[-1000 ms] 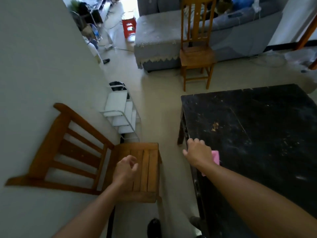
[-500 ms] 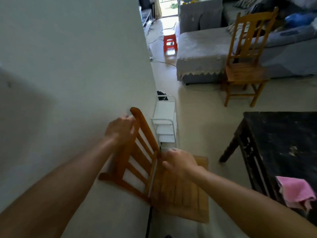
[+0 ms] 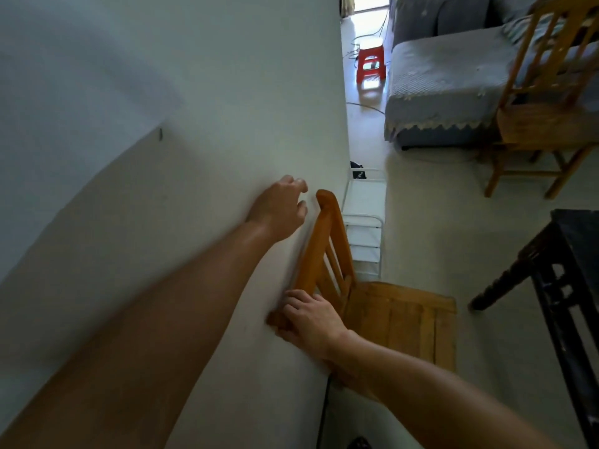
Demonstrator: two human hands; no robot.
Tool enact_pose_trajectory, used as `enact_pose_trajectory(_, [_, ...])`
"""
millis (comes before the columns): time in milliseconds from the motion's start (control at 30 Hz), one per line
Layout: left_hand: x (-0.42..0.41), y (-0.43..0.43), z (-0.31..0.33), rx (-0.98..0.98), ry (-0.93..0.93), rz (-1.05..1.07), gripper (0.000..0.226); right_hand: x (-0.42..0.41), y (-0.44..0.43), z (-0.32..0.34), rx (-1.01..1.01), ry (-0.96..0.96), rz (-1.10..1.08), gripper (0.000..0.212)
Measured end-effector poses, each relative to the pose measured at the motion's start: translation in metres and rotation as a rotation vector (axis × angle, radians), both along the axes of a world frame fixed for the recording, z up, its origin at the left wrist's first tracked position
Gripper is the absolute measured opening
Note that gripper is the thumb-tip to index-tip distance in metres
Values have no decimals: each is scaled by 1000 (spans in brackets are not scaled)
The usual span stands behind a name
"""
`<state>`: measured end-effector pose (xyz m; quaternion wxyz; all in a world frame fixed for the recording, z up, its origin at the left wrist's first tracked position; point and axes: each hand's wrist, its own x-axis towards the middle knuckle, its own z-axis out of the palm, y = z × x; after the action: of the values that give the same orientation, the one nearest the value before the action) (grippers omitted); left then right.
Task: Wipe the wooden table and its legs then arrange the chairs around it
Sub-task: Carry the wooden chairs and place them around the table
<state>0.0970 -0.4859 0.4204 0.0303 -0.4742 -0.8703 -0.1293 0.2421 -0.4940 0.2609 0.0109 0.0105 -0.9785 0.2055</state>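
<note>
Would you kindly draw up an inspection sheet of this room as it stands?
Surface: dark table at the right edge, mostly out of frame.
Job's things: near chair backed against the wall; second chair by the sofa.
Clutter: red stool; white rack beyond the near chair.
Hands: left hand open beside the backrest's top, gripping nothing; right hand grips the backrest's near end.
Cables: cable on the floor near the stool.
Surroundings: white wall at left, grey sofa beyond.

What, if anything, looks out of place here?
Neither chair is at the dark table: the near chair sits against the wall, right hand gripping its backrest; the far chair stands by the sofa.
</note>
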Motion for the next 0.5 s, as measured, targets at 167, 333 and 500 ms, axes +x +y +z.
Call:
enact_pose_trajectory(167, [11, -12, -8, -43, 4, 43, 31, 29, 20, 5, 34, -8, -2, 48])
enact_pose_trajectory(333, [52, -20, -42, -110, -34, 51, 35, 86, 47, 11, 66, -83, 40, 54])
enact_pose_trajectory(500, [106, -12, -76, -140, -94, -36, 43, 157, 69, 18, 150, -109, 46, 54])
